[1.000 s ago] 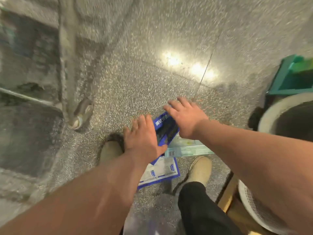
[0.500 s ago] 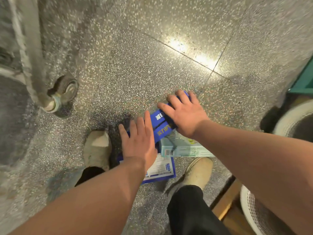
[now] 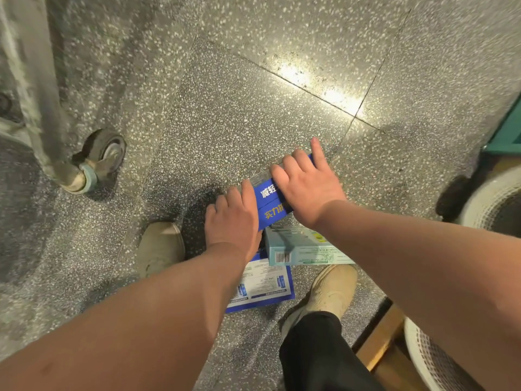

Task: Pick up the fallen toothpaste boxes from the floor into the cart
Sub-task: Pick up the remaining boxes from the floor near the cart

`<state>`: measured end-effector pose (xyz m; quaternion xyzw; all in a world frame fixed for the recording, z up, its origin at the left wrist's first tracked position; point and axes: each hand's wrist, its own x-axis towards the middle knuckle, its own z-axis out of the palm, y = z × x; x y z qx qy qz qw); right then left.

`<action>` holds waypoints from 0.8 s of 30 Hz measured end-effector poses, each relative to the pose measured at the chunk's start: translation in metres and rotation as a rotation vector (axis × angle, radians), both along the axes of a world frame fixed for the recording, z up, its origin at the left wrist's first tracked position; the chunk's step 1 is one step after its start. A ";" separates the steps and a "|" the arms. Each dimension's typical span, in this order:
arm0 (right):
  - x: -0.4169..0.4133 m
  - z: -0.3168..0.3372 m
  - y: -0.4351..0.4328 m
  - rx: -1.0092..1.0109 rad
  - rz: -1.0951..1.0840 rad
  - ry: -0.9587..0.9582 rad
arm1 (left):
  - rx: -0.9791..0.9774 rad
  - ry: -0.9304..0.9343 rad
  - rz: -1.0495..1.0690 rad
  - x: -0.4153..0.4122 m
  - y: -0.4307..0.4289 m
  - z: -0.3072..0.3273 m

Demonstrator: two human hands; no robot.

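Note:
A blue toothpaste box [image 3: 269,206] lies tilted on top of the other boxes on the speckled floor, between my feet. My left hand [image 3: 231,221] holds its left end, fingers along the edge and thumb hidden. My right hand [image 3: 307,187] grips its far right part with fingers curled over the top, the little finger sticking out. A pale teal box [image 3: 298,248] lies just below the blue one, partly under my right wrist. A flat blue and white box [image 3: 265,286] rests on the floor beneath both. The cart's leg and wheel [image 3: 103,155] stand at the left.
My two beige shoes [image 3: 160,248] [image 3: 332,286] flank the boxes. A white woven basket [image 3: 487,198] and a wooden strip [image 3: 380,337] sit at the right, with a green crate edge [image 3: 507,131] behind. Bare terrazzo floor stretches ahead.
Both hands have settled tighter on the blue box, the right hand now curled over its far part. The view has swung so the cart's wheel shows at the left.

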<state>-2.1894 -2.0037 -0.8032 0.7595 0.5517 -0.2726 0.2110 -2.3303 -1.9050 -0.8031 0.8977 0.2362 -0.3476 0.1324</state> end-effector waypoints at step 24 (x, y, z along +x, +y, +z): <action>0.040 0.559 0.016 0.344 -0.258 -0.163 | 0.007 -0.215 -0.279 0.072 0.078 0.564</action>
